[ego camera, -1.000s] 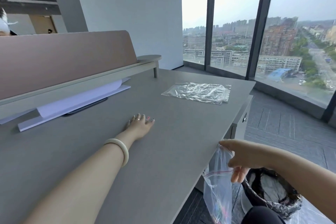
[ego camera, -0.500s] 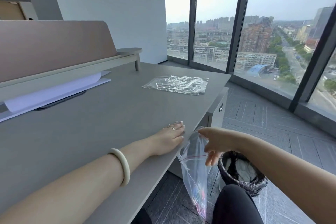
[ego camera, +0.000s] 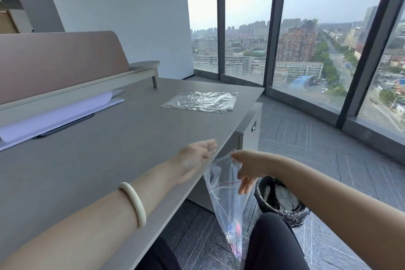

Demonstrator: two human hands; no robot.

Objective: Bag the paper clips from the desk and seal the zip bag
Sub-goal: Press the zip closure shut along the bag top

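A clear zip bag (ego camera: 228,199) with a red seal line hangs just below the desk's front edge. My right hand (ego camera: 248,165) pinches its open mouth against that edge. Several coloured paper clips (ego camera: 235,233) lie bunched at the bag's bottom. My left hand (ego camera: 195,156) rests at the desk's (ego camera: 105,149) edge, fingers curled over it toward the bag's mouth; whether it holds any clips is hidden. I see no loose clips on the desk top.
More clear zip bags (ego camera: 201,102) lie flat at the desk's far right. White paper sheets (ego camera: 59,114) and a dark flat device sit under the shelf at the back left. A bin with a black liner (ego camera: 282,201) stands on the floor beside my knee.
My left hand swept from the middle of the desk to its front edge, reaching the bag's mouth. My right hand kept the bag at the edge. The view turned to the right.
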